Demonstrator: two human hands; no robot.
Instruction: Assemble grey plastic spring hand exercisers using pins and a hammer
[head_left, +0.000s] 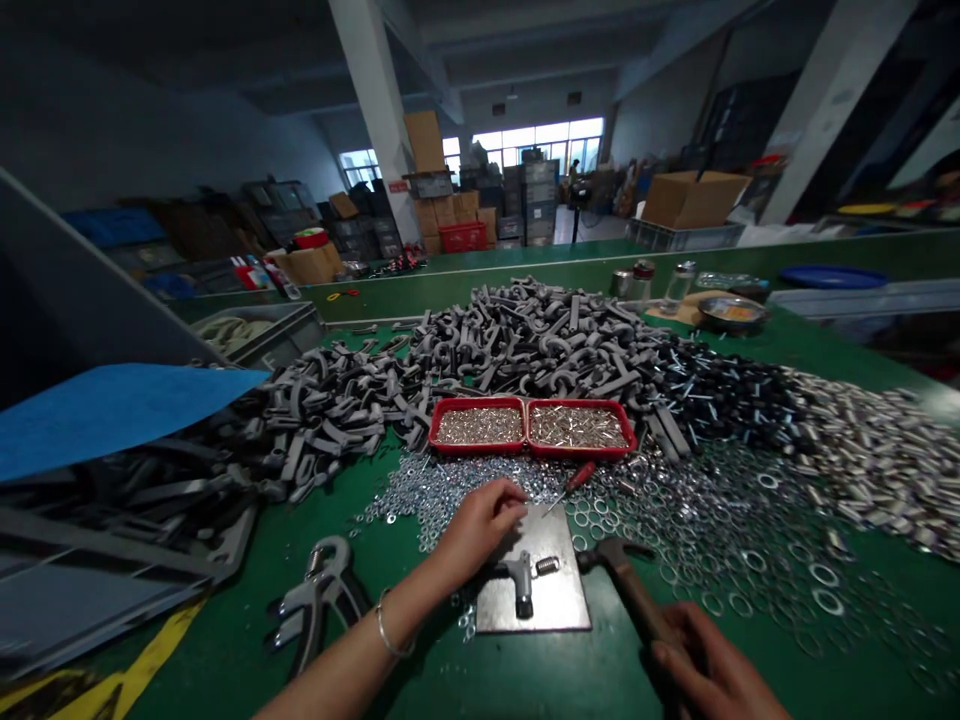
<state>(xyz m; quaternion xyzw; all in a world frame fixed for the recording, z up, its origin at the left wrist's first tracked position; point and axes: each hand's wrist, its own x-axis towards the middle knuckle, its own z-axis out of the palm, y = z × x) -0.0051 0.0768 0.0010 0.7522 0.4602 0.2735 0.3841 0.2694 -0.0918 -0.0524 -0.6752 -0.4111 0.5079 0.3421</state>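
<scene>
My right hand [709, 660] grips the wooden handle of a claw hammer [636, 595], whose head lies by the right edge of a flat metal plate [559, 612]. Over the plate's upper left corner is my left hand [484, 525], thumb and fingers drawn together; whatever they may pinch is hidden. On the plate rest a small grey and black T-shaped part [523, 575] and a short coil spring [547, 566]. A screwdriver with a red handle [580, 478] lies at the plate's top edge. Small nuts [427, 490] are spread beyond my left hand.
Two red trays [480, 445] of small metal pins stand before a heap of grey handle parts [525, 340]. Rings [739, 600], black parts with bolts [727, 390] and metal sleeves [885, 450] cover the right. Spring-handled grey pliers-like tools [322, 595] lie left.
</scene>
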